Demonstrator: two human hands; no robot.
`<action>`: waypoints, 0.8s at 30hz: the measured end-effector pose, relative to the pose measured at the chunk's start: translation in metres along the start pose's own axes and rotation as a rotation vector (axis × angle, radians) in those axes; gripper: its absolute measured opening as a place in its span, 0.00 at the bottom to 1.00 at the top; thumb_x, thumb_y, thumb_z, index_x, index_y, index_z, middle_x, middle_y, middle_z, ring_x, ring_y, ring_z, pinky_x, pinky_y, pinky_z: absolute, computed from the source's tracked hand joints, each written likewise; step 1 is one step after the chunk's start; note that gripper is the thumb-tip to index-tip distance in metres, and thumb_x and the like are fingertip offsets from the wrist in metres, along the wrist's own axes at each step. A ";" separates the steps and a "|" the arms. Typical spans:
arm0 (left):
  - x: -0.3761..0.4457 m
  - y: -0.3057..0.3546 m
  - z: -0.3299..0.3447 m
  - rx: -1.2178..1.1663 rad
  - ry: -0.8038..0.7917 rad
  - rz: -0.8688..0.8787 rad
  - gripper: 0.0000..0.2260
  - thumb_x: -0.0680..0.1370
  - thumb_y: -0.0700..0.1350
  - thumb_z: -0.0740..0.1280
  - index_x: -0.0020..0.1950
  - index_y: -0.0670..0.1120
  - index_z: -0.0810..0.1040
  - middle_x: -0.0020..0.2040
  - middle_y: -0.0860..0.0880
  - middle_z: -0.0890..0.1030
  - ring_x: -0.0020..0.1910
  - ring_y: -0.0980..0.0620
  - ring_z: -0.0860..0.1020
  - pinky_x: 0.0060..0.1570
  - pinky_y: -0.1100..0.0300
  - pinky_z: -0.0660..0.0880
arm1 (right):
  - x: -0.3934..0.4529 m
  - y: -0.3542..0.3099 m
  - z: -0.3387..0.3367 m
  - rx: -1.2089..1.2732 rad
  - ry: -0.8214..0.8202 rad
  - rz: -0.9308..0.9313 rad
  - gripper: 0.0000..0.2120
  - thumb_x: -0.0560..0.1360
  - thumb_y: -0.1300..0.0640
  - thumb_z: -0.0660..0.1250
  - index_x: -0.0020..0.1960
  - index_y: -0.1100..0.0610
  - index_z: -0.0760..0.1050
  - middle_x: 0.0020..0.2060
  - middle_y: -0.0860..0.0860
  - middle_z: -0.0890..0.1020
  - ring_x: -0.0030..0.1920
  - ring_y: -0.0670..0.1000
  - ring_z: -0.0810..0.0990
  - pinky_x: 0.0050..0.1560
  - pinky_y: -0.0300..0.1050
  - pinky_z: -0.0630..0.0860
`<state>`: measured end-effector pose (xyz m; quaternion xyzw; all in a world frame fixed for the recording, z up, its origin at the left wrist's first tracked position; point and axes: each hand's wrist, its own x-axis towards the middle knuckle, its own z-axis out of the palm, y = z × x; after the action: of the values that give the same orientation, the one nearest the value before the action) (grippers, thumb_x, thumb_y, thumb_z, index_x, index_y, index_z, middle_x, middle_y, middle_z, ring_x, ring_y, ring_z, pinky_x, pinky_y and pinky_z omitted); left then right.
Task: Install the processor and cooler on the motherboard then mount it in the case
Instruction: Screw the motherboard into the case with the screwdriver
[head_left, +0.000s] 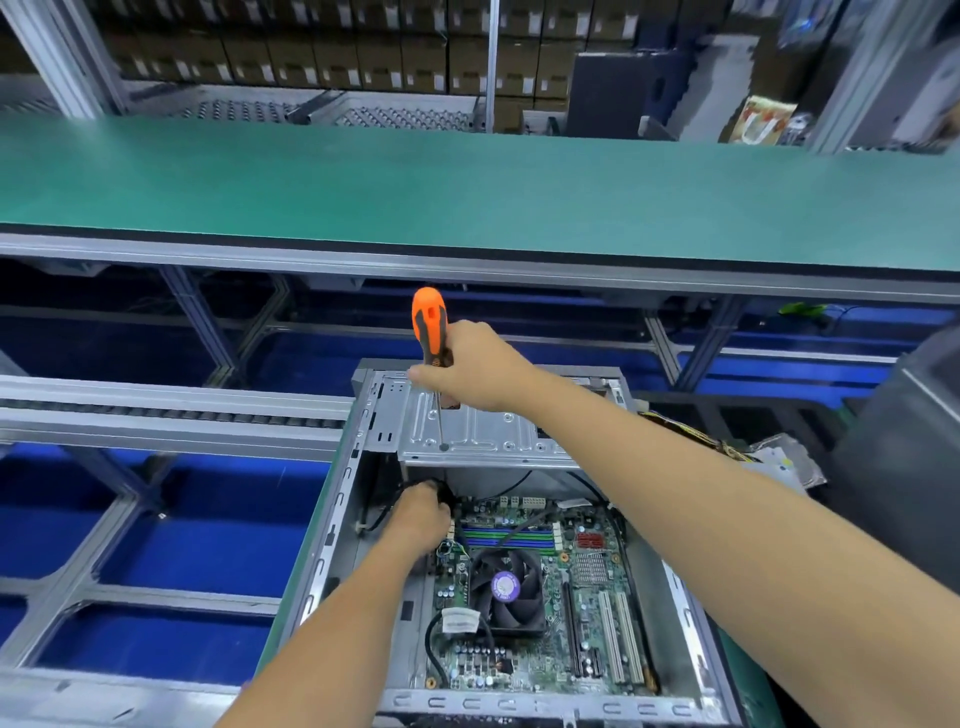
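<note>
The green motherboard, carrying one black fan cooler with a purple hub label, lay inside the open grey steel case. The right hand gripped one orange-and-black screwdriver, tip down on the silver drive bay. The left hand reached among black cables; its grip could not be told.

Right hand gripping an orange-and-black screwdriver upright, tip touching the metal drive bay plate below the grip. Left hand reaching into the open case, fingers curling around black cables, just beside the motherboard and its cooler fan.
</note>
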<state>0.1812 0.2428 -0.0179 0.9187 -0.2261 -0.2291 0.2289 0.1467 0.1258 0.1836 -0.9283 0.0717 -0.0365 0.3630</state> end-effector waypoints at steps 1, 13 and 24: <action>-0.003 0.002 -0.004 0.029 0.021 0.005 0.09 0.77 0.41 0.60 0.51 0.39 0.77 0.49 0.41 0.81 0.45 0.43 0.79 0.43 0.58 0.74 | 0.001 -0.001 0.002 0.020 0.040 -0.006 0.13 0.77 0.53 0.67 0.38 0.58 0.68 0.30 0.54 0.76 0.36 0.56 0.84 0.35 0.45 0.77; -0.049 0.035 -0.058 -0.173 0.605 0.525 0.18 0.76 0.52 0.57 0.27 0.52 0.59 0.21 0.54 0.60 0.20 0.55 0.60 0.23 0.64 0.54 | 0.001 -0.037 -0.052 0.206 0.442 -0.157 0.12 0.81 0.49 0.60 0.44 0.55 0.63 0.34 0.54 0.76 0.31 0.51 0.74 0.39 0.53 0.76; -0.057 0.105 -0.065 -0.423 0.319 0.722 0.17 0.82 0.50 0.55 0.39 0.43 0.73 0.31 0.48 0.74 0.31 0.53 0.70 0.31 0.60 0.65 | -0.022 -0.040 -0.109 0.260 0.634 -0.100 0.14 0.84 0.48 0.53 0.43 0.54 0.64 0.30 0.48 0.70 0.30 0.48 0.68 0.33 0.43 0.68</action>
<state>0.1377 0.2095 0.1062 0.7378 -0.4424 -0.0313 0.5089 0.1158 0.0858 0.2906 -0.8191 0.1304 -0.3498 0.4356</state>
